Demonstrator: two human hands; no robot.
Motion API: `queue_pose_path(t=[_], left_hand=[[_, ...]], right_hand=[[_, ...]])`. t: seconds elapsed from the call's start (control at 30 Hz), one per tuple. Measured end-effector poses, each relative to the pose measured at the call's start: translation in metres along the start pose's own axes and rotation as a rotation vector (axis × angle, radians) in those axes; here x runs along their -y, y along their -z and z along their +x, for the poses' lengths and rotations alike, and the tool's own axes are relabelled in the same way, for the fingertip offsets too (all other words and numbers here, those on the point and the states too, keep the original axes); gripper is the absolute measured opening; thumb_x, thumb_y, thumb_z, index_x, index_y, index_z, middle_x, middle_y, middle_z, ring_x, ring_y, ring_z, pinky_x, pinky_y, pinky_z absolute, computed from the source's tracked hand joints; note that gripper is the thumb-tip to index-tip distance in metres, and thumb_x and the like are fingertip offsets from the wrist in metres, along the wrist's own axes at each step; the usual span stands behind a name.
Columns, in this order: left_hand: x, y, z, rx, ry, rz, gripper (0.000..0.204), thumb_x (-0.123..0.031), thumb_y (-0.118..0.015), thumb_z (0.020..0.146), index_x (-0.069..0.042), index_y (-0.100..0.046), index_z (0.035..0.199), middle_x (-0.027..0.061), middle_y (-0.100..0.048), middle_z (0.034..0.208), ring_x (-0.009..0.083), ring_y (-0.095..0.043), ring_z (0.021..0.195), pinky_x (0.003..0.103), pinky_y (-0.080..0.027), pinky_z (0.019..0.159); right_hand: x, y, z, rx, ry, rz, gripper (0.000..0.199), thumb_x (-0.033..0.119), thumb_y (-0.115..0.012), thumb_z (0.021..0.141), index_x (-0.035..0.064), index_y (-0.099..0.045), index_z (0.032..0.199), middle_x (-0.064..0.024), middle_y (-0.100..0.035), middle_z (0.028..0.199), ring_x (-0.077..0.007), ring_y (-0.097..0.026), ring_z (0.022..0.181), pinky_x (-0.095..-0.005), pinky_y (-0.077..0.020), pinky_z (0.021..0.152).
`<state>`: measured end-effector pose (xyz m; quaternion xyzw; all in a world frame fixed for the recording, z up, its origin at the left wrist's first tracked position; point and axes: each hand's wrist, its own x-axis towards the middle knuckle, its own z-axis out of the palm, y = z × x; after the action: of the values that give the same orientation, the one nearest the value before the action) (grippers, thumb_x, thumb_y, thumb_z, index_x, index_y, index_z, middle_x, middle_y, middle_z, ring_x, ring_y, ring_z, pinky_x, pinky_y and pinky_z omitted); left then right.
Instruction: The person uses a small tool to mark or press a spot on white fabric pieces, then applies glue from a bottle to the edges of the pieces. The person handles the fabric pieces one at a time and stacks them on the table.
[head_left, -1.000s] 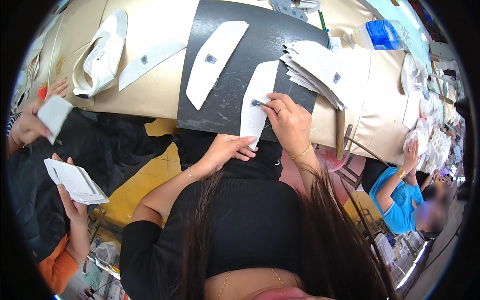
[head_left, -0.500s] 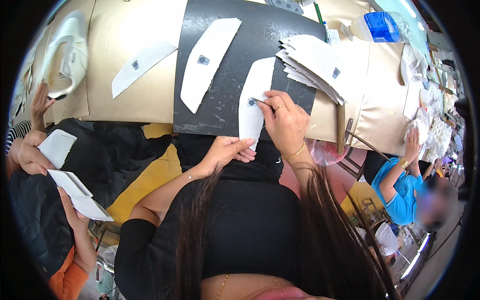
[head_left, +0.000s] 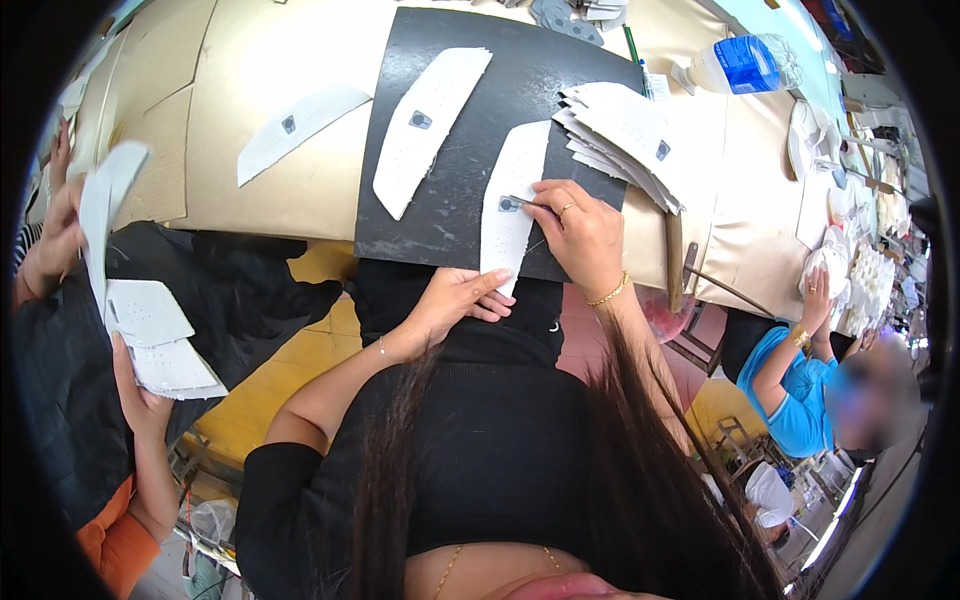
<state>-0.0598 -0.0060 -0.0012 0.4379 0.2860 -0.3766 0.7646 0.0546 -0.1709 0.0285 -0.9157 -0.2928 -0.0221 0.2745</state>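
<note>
On the black mat, right hand pinching a thin tool over a white piece's grey label; left hand flat, pinning its end

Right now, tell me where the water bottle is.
In the head view the water bottle lies on its side at the table's far right, just beyond the stack of white pieces.

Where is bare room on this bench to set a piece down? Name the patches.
Free: the tan bench top left of the black mat, around one white cut piece; also the mat strip between the two white pieces. Crowded: the fanned stack on the mat's right edge, where the right hand works.
</note>
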Motion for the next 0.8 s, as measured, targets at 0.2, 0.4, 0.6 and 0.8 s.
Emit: queue_pose_path(t=[0.2,0.4,0.6,0.8], left_hand=[[-0.001,0.000,-0.001,-0.008,-0.003,0.029,0.039,-0.031,-0.061,0.091,0.007,-0.065,0.098,0.0164,-0.068,0.084,0.0161,-0.067,0.070,0.024,-0.056,0.062],[0.000,0.000,0.001,-0.022,0.012,0.039,0.037,-0.031,-0.061,0.091,0.006,-0.065,0.097,0.0160,-0.068,0.082,0.0163,-0.067,0.069,0.025,-0.056,0.061],[0.004,0.003,0.003,0.012,0.007,0.029,0.036,-0.029,-0.060,0.092,0.007,-0.065,0.097,0.0163,-0.068,0.080,0.0179,-0.067,0.068,0.025,-0.056,0.061],[0.004,0.001,0.003,-0.002,-0.013,0.042,0.037,-0.029,-0.059,0.092,0.007,-0.065,0.096,0.0174,-0.067,0.080,0.0187,-0.068,0.068,0.025,-0.056,0.060]], right_hand=[[0.007,-0.002,0.000,0.010,0.005,-0.051,0.013,0.015,-0.072,0.072,0.0079,-0.061,0.075,0.0012,-0.065,0.088,-0.0191,-0.063,0.062,-0.0300,-0.0493,0.056],[0.009,-0.002,0.001,-0.001,0.024,-0.077,0.012,0.015,-0.072,0.073,0.0076,-0.062,0.074,0.0015,-0.066,0.089,-0.0184,-0.062,0.060,-0.0297,-0.0483,0.055],[0.021,-0.009,-0.002,-0.042,-0.109,-0.131,0.015,0.016,-0.073,0.072,0.0075,-0.061,0.074,0.0014,-0.066,0.090,-0.0179,-0.063,0.062,-0.0301,-0.0485,0.056],[0.016,-0.004,-0.007,-0.019,-0.080,-0.091,0.017,0.017,-0.072,0.072,0.0071,-0.059,0.075,0.0020,-0.068,0.094,-0.0176,-0.064,0.065,-0.0297,-0.0495,0.058]])
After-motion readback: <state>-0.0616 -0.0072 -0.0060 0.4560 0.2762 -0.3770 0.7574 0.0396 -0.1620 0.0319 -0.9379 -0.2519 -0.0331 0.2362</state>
